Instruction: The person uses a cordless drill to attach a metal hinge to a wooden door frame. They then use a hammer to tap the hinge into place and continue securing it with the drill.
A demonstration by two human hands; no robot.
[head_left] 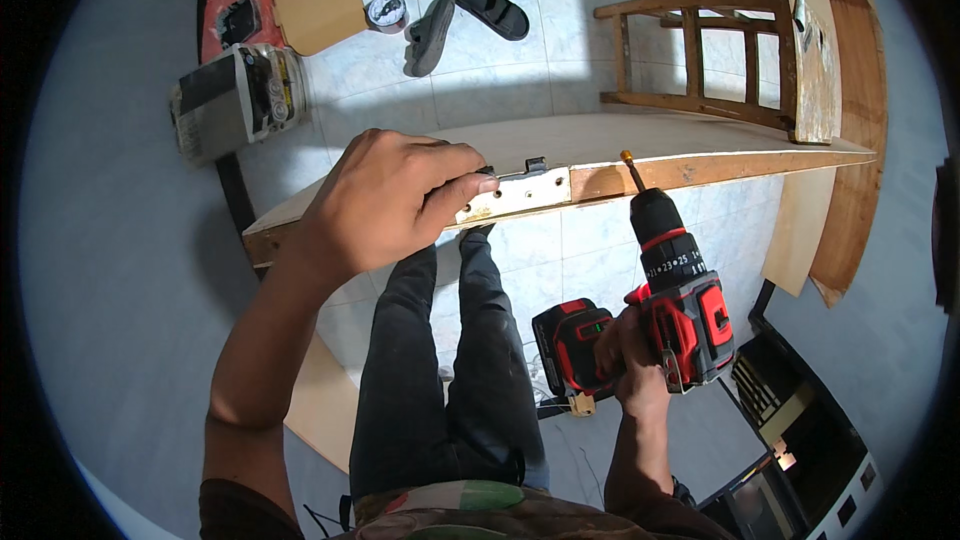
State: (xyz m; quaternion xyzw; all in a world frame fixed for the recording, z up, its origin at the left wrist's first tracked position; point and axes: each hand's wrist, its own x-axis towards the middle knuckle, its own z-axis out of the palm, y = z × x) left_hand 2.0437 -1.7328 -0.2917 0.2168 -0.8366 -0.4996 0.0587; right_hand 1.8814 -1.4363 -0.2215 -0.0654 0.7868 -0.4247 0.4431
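Note:
A pale wooden panel (690, 152) stands on edge across the view, its narrow edge toward me. Set into that edge is a whitish plate (545, 192) with several holes, and a small black piece (536, 165) sticks up behind it. My left hand (395, 195) is over the plate, thumb and forefinger pinched together at its left part; a bit of something dark shows at the fingertips, too small to name. In my right hand (632, 365) is a red and black cordless drill (685, 315). Its bit points up toward the panel's edge, right of the plate, with an orange tip.
Beyond the panel a wooden stool (695, 60) lies on its side at the right, beside wooden boards (855, 140). Black slippers (490, 10), small tubs (386, 12), a cardboard piece (318, 2) and a plastic-wrapped pack (240, 100) are on the tiled floor. My legs (400, 370) are behind the panel.

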